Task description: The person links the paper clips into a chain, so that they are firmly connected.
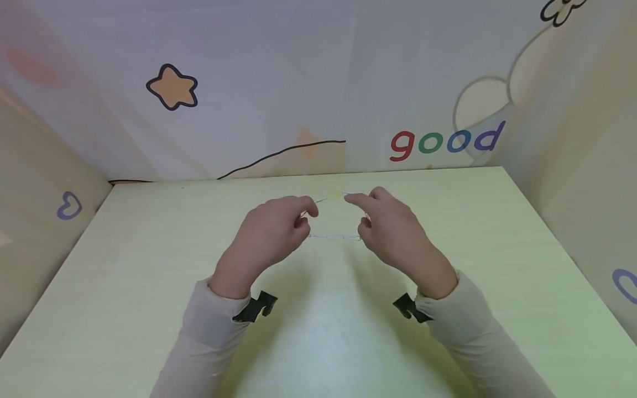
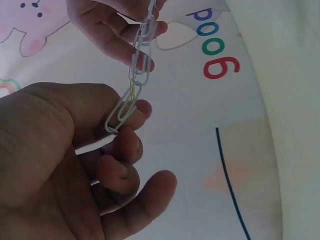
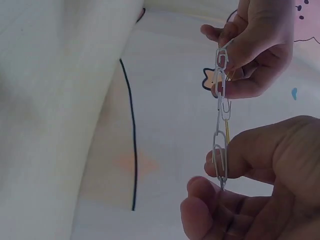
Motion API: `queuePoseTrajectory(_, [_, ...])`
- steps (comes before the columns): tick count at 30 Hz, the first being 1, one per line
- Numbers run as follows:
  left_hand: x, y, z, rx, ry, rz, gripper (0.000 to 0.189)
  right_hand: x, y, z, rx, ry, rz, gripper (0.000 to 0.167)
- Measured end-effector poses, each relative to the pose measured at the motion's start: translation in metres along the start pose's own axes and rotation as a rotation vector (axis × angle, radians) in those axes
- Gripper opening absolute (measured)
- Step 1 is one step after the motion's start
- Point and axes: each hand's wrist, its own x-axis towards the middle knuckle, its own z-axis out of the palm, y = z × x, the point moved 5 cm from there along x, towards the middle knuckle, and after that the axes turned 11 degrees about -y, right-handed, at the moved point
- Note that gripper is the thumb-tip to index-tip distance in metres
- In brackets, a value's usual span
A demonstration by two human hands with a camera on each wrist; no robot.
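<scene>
A loop of linked paper clips [image 1: 334,236] is stretched between both hands above the table. Its clips are mostly white, with a yellow paper clip [image 2: 132,90] among them. My left hand [image 1: 271,228] holds the loop's left end between thumb and curled fingers; in the left wrist view a pale paper clip [image 2: 121,111] lies against the thumb and fingertips. At the other end my right hand [image 1: 395,229] grips the loop, its index finger reaching toward the far strand. The right wrist view shows a white paper clip [image 3: 220,157] at that hand's thumb.
A pale green table [image 1: 124,309] lies under the hands. Printed cloth walls [image 1: 278,72] with a star and the word "good" stand behind and at both sides. Black straps [image 1: 256,307] sit at the cuffs of the light sleeves [image 1: 209,331].
</scene>
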Motion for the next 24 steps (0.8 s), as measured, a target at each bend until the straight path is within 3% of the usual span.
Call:
queuePoseTrajectory(3, [0.013,-0.014,0.017,0.057,-0.106,-0.111,0.037,0.012,0.006,0.020,0.006,-0.136,0.000,0.053])
queuePoseTrajectory(5, [0.023,-0.024,0.032,0.101,-0.174,-0.144,0.039,0.020,0.011,0.036,0.034,-0.228,0.004,0.055])
queuePoseTrajectory(8, [0.034,-0.040,0.058,0.141,-0.241,-0.142,0.040,0.029,0.022,0.062,0.058,-0.323,0.011,0.055])
queuePoseTrajectory(12, [0.039,-0.057,0.084,0.153,-0.281,-0.099,0.040,0.035,0.033,0.087,0.050,-0.401,0.034,0.055])
queuePoseTrajectory(16, [0.036,-0.063,0.088,0.108,-0.293,-0.099,0.040,0.035,0.033,0.091,0.021,-0.411,0.053,0.053])
queuePoseTrajectory(20, [0.033,-0.071,0.086,0.030,-0.316,-0.111,0.044,0.035,0.033,0.089,0.016,-0.408,0.028,0.049])
queuePoseTrajectory(24, [0.032,-0.078,0.094,-0.010,-0.357,-0.127,0.050,0.034,0.039,0.093,0.032,-0.421,-0.005,0.048])
